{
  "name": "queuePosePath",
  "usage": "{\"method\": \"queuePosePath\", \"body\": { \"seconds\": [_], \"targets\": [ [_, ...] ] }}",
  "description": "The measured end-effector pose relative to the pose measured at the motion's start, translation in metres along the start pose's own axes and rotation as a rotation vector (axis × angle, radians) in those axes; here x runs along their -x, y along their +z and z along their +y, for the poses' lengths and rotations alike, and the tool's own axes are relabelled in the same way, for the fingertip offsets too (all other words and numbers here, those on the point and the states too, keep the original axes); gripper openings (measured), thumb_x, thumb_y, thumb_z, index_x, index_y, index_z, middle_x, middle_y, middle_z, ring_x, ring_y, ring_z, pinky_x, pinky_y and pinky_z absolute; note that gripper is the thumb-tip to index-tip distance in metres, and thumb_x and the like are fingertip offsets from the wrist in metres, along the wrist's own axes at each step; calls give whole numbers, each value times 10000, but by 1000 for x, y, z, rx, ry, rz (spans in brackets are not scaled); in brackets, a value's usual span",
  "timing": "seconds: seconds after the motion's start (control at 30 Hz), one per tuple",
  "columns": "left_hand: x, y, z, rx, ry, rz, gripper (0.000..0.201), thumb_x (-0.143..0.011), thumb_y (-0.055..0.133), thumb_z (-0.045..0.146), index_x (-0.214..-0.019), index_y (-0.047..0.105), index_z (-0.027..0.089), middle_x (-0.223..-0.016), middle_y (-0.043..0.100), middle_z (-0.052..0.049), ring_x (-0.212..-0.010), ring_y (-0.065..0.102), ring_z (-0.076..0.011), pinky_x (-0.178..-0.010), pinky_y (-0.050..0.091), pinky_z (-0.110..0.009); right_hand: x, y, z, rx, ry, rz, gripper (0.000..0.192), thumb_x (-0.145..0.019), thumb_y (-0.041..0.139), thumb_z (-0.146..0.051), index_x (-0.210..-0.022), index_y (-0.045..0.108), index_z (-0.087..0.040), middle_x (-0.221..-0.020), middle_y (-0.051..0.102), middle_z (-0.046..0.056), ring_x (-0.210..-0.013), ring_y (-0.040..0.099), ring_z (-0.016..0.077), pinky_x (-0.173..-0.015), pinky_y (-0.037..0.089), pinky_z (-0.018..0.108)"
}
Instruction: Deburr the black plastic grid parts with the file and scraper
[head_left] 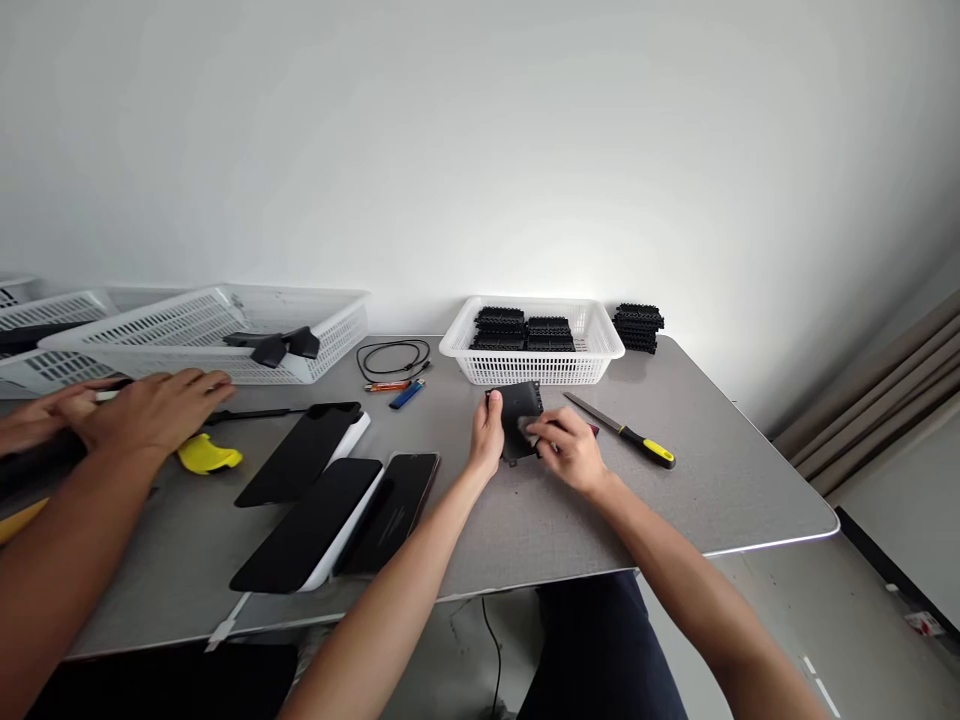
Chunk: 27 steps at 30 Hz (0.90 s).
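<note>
My left hand point(489, 436) is closed on the edge of a flat black plastic panel point(517, 405) with notched edges, its thumb on the face. The panel is held tilted up above the table, in front of the white basket. Over the panel's right side, my right hand point(568, 447) is closed around a small tool. A blurred greyish end point(528, 430) of it meets the panel's face, and a dark red bit shows behind the fingers; its kind I cannot make out. A file point(637, 440) with a black and yellow handle lies right of my right hand.
A white basket point(532, 372) holds several black panels, with more stacked point(637, 328) at its right. Phones point(394, 510), a blue lighter point(407, 394) and a cable point(394, 345) lie leftward. A co-worker's hands point(150, 405) work at far left, by a yellow tool point(208, 456).
</note>
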<state>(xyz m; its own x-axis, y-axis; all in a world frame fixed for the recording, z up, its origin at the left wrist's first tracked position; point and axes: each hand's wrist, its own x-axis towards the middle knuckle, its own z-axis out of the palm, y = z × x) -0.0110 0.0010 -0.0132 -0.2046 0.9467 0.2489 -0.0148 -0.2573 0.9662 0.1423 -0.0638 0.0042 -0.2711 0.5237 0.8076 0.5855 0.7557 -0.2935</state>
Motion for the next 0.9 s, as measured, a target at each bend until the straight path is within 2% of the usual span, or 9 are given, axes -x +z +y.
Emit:
{"method": "queuePosePath", "body": {
  "seconds": [0.07,0.13,0.2,0.3,0.37,0.47,0.63,0.73,0.9],
  "targets": [
    [2,2,0,-11,23,-35,605,-826,432,748,-967,629,194,-1044,672,-103,-1064,600,-253,-948,460,-367,-1,-2,2,-12,135,196,317,-921,477,-146,-1118,705,-246,-1032,629,88,-962,624,194,-855,544,359],
    [5,5,-2,-20,47,-73,618,-808,431,773,-916,632,198,-992,669,-91,-1038,601,-250,-946,461,-366,-2,-2,5,-33,241,314,349,-943,463,-163,-1201,676,-259,-1058,629,88,-970,633,191,-879,546,364],
    [8,7,-3,-23,66,-106,628,-782,429,802,-840,616,206,-896,649,-69,-960,605,-242,-897,477,-359,-4,-1,7,-70,298,284,351,-952,474,-179,-1237,663,-262,-1077,645,85,-980,643,187,-901,544,358],
    [11,9,-4,-35,79,-136,636,-746,425,839,-724,554,216,-733,566,-29,-789,572,-216,-787,486,-349,-4,3,9,-97,316,83,304,-933,537,-193,-1184,700,-246,-1066,667,82,-965,658,187,-893,546,342],
    [12,10,-4,-37,89,-132,643,-736,423,849,-708,539,217,-698,535,-16,-739,546,-203,-759,483,-344,-4,5,10,-81,325,10,276,-921,558,-196,-1136,725,-236,-1060,670,85,-939,665,186,-867,551,333],
    [13,11,-2,-35,95,-126,645,-735,429,847,-721,553,214,-709,546,-16,-740,544,-199,-759,483,-339,-3,7,10,-61,342,29,272,-918,543,-191,-1102,738,-234,-1032,676,82,-893,669,179,-833,553,320],
    [16,12,2,-40,105,-199,620,-772,436,811,-724,566,207,-712,561,-23,-755,566,-200,-765,489,-334,-2,5,9,-13,380,151,246,-906,539,-203,-1041,745,-220,-873,667,51,-753,651,157,-742,549,285],
    [19,13,3,-37,126,-234,611,-787,437,795,-754,584,203,-737,593,-29,-771,582,-200,-783,496,-337,-2,5,8,35,398,212,257,-922,518,-207,-1060,734,-214,-894,669,60,-773,651,166,-752,550,295],
    [18,15,-4,-17,104,-235,647,-761,428,825,-730,597,201,-750,630,-54,-815,615,-224,-815,512,-357,-2,7,5,13,284,90,281,-942,504,-184,-1100,729,-241,-1014,694,71,-901,667,182,-826,551,306]
  ]
}}
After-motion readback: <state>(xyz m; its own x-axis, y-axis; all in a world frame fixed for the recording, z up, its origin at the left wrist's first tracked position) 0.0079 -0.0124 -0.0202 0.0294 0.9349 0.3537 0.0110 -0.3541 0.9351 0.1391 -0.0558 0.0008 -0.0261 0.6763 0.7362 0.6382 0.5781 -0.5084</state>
